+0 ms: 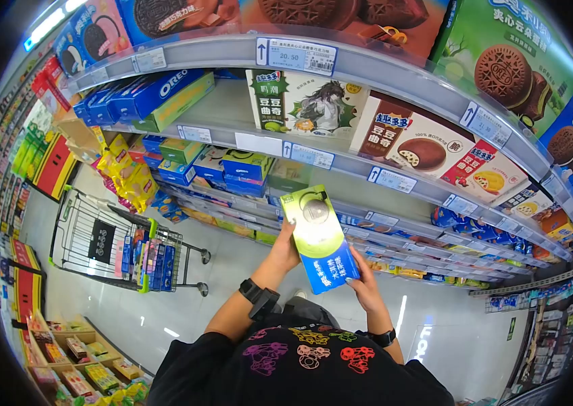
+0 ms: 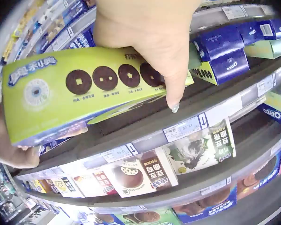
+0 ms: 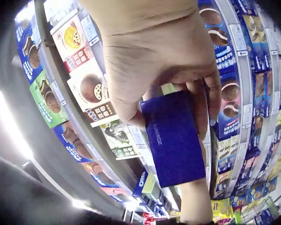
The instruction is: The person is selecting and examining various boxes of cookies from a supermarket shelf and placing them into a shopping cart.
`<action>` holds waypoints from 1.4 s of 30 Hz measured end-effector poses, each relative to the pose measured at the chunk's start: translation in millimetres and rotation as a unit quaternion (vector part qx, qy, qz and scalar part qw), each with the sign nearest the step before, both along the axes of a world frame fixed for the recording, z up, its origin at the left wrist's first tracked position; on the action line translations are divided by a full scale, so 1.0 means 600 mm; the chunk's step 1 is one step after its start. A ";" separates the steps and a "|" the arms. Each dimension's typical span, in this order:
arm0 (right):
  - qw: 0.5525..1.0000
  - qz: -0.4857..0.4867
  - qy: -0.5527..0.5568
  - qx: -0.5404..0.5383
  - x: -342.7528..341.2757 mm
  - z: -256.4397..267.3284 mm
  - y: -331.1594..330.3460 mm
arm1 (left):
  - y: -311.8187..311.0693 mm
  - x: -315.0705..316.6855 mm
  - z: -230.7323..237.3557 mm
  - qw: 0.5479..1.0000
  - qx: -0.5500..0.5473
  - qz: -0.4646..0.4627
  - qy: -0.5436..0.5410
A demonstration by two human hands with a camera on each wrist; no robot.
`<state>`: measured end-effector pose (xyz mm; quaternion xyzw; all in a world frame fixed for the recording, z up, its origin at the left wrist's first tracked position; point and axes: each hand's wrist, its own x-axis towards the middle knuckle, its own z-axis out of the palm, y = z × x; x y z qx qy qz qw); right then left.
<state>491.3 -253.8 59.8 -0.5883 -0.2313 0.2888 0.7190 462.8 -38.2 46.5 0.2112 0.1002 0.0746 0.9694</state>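
A green and blue cookie box [image 1: 317,237] is held between both hands in front of the chest. My left hand [image 1: 285,249] grips its left edge, thumb on the front face. The right hand [image 1: 367,281] holds the blue lower right corner. In the left wrist view, the box's green side [image 2: 42,105] shows a row of dark round cookies, and the left hand [image 2: 145,33] spans its far end. The right wrist view has the blue box end [image 3: 173,140] under my right hand [image 3: 164,61], its thumb along one edge and fingers behind.
Shelves ahead carry white and brown cookie boxes [image 1: 428,145] and blue Oreo boxes [image 1: 144,95]. Price tags line the shelf edge [image 1: 232,64]. A shopping cart [image 1: 87,243] with several packages stands on the left. Below it is a divided display bin [image 1: 63,358] of snacks.
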 end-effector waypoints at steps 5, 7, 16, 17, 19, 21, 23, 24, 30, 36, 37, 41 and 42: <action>0.988 0.142 0.028 -0.046 0.003 -0.011 -0.019 | -0.001 -0.041 0.013 0.996 0.075 0.039 0.026; 0.978 0.196 0.021 -0.067 -0.003 -0.001 0.001 | 0.012 -0.072 0.023 0.996 0.073 0.052 0.013; 0.975 0.219 -0.003 -0.047 -0.163 0.049 0.235 | 0.131 -0.322 0.122 0.969 0.172 0.169 -0.050; 0.975 0.216 0.055 -0.020 -0.194 0.052 0.261 | 0.144 -0.359 0.132 0.969 0.171 0.172 -0.052; 0.950 0.263 0.166 0.010 -0.261 0.083 0.300 | 0.172 -0.433 0.130 0.960 0.214 0.173 -0.047; 0.912 0.310 0.267 0.022 -0.316 0.090 0.334 | 0.189 -0.500 0.134 0.940 0.274 0.195 -0.055; 0.861 0.355 0.365 0.026 -0.367 0.071 0.369 | 0.204 -0.554 0.146 0.897 0.357 0.254 -0.054; 0.831 0.369 0.414 0.032 -0.394 0.067 0.385 | 0.212 -0.582 0.151 0.879 0.386 0.277 -0.051; 0.732 0.519 0.439 0.058 -0.519 0.086 0.455 | 0.230 -0.717 0.179 0.849 0.415 0.325 -0.034; 0.764 0.498 0.410 0.005 -0.557 0.052 0.516 | 0.282 -0.774 0.136 0.829 0.455 0.321 0.043; 0.769 0.489 0.411 0.006 -0.558 0.047 0.529 | 0.292 -0.776 0.129 0.822 0.467 0.320 0.055; 0.797 0.445 0.408 -0.034 -0.524 -0.011 0.591 | 0.341 -0.761 0.081 0.856 0.390 0.327 0.095; 0.816 0.434 0.380 -0.034 -0.512 -0.025 0.609 | 0.356 -0.756 0.081 0.835 0.422 0.324 0.139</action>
